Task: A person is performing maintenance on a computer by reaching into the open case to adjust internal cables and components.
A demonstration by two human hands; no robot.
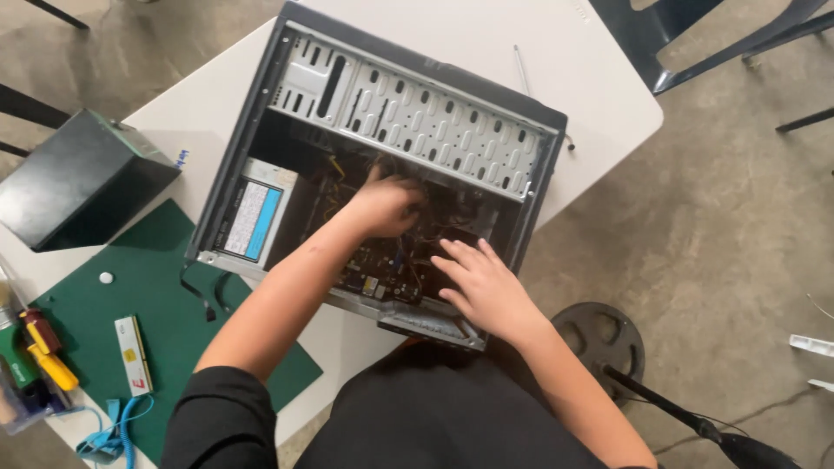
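case: open computer case (373, 165) lies on its side on the white tabletop (599, 95), side panel off, drive cage (417, 108) along the far edge
left hand: left hand (382, 204) is deep in the middle of the case, fingers curled together among the dark cables (443, 227); cannot tell what they pinch, if anything
right hand: right hand (482, 282) lies flat over the near corner of the case, fingers apart, resting not gripping
board: motherboard (382, 265) is under both hands; power supply (252, 217) sits at the left end
technique: judged, steady the case with the flat hand, pull on plug bodies not wires, keep knuckles off the sheet-metal edges
nearby: memory stick (133, 353) and screwdrivers (43, 347) on the green mat (174, 287), black box (78, 178) beyond
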